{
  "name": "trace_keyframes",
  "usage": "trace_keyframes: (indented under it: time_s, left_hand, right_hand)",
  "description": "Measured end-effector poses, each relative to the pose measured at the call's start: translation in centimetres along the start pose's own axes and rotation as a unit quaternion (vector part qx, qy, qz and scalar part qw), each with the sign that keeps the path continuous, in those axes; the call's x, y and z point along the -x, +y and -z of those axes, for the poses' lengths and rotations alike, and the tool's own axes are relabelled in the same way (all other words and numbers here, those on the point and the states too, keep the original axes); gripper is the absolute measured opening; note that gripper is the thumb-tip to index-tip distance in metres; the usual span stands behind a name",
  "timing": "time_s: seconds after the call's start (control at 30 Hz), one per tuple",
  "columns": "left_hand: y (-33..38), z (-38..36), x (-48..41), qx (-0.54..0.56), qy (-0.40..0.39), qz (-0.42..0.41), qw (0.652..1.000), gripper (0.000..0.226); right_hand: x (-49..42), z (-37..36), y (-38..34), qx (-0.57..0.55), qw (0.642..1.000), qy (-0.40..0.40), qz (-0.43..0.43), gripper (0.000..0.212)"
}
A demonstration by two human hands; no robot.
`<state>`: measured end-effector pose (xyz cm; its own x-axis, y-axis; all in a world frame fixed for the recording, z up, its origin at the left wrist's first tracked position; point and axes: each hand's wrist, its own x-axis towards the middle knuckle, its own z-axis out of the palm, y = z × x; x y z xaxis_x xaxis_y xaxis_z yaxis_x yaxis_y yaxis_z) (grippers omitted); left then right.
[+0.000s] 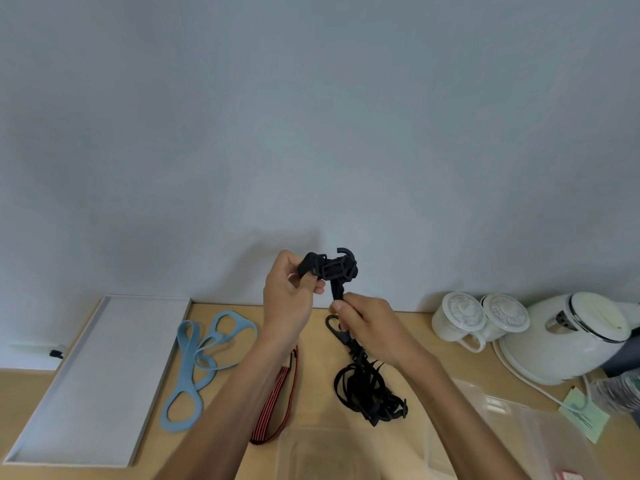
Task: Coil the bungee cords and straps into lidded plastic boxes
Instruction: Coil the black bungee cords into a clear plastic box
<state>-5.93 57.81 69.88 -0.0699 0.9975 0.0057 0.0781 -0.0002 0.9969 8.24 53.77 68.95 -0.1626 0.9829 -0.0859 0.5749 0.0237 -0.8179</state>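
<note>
My left hand (289, 292) pinches black strap coil (329, 268) steady; right hand (367, 323) grips tail taut for next wrap. Clear box (346, 452) waits below.

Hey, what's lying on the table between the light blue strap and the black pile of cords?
In the head view, a red-and-black striped cord lies between the blue strap and the black pile, partly hidden by the left forearm.

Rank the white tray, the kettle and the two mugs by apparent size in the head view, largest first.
1. White tray, clearly the largest.
2. Kettle.
3. Left mug and right mug: they look alike, so there is no ranking between them.
</note>
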Motion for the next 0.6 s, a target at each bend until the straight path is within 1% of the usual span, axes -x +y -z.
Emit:
trace_keyframes:
  time_s: [0.07,0.1,0.13,0.2,0.27,0.3,0.37,0.4,0.47,0.53,0.6]
  left_hand:
    - [-0.7,-0.5,0.2,-0.083,0.015,-0.033,0.996,0.015]
    - [-1.0,-0.6,0.3,-0.118,0.011,-0.059,0.991,0.011]
    - [-1.3,-0.8,0.5,-0.142,0.005,-0.081,0.987,0.007]
    - [-1.7,-0.9,0.7,-0.164,-0.008,-0.093,0.982,0.007]
    - [-1.7,-0.6,0.8,-0.169,-0.026,-0.082,0.982,0.016]
    - [-1.6,-0.4,0.8,-0.174,-0.044,-0.076,0.981,0.024]
    - [-1.3,-0.1,0.6,-0.214,-0.096,-0.072,0.969,0.041]
    - [-1.3,0.0,0.4,-0.242,-0.121,-0.072,0.96,0.041]
    - [-1.2,0.0,0.1,-0.27,-0.15,-0.058,0.95,0.03]
    - [-1.2,0.0,0.1,-0.266,-0.165,-0.033,0.949,0.023]
    - [-1.5,0.1,0.1,-0.249,-0.181,-0.005,0.951,0.019]
  right_hand:
    - [0.0,-0.1,-1.1,0.063,0.998,-0.012,0.005,0.034]
    - [0.0,0.2,-1.4,0.079,0.997,-0.02,0.001,0.034]
    - [-0.1,0.5,-1.7,0.08,0.996,-0.025,-0.007,0.033]
    - [0.1,1.3,-2.0,0.039,0.999,-0.013,-0.032,0.032]
    - [0.2,1.9,-2.2,-0.025,0.998,0.011,-0.061,0.034]
    - [0.3,2.1,-2.2,-0.04,0.996,0.016,-0.072,0.035]
    - [0.3,2.3,-2.1,-0.033,0.996,0.008,-0.081,0.036]
    - [0.3,2.3,-2.1,-0.026,0.996,0.003,-0.083,0.034]
    - [0.2,2.3,-2.0,-0.024,0.996,0.006,-0.086,0.024]
    - [0.2,2.4,-1.9,-0.037,0.995,0.016,-0.089,0.015]
    - [0.2,2.3,-1.8,-0.057,0.995,0.007,-0.076,0.015]
